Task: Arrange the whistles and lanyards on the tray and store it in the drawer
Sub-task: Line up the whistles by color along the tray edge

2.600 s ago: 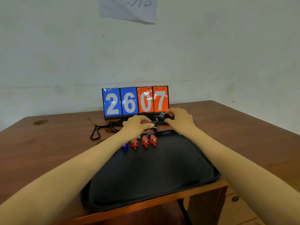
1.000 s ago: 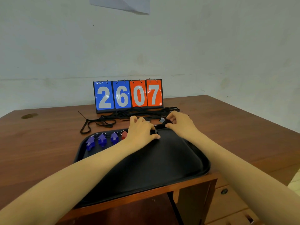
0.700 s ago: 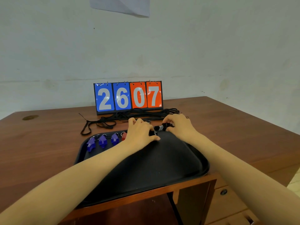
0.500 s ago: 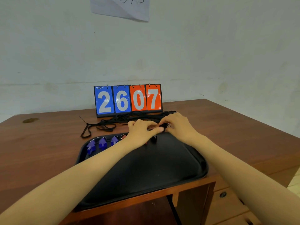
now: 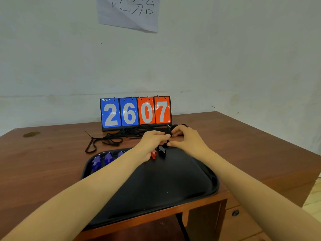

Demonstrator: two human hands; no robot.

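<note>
A black tray (image 5: pixel 173 185) lies at the table's near edge. Along its far rim stand blue whistles (image 5: pixel 96 162), a red whistle (image 5: pixel 153 154) and a black whistle (image 5: pixel 161 150); others are hidden behind my left arm. Black lanyards (image 5: pixel 111 139) lie tangled on the table beyond the tray. My left hand (image 5: pixel 152 141) and my right hand (image 5: pixel 185 138) meet just above the tray's far rim, both pinching a black lanyard clip (image 5: pixel 168 132) with a metal ring.
A flip scoreboard (image 5: pixel 135 112) reading 2607 stands behind the lanyards. A paper sheet (image 5: pixel 128 13) hangs on the wall. A drawer front with a knob (image 5: pixel 235 213) sits under the table at the right.
My hands have lifted slightly away from the tray's rim with the lanyard clip. The black whistle now stands on the tray next to the red one.
</note>
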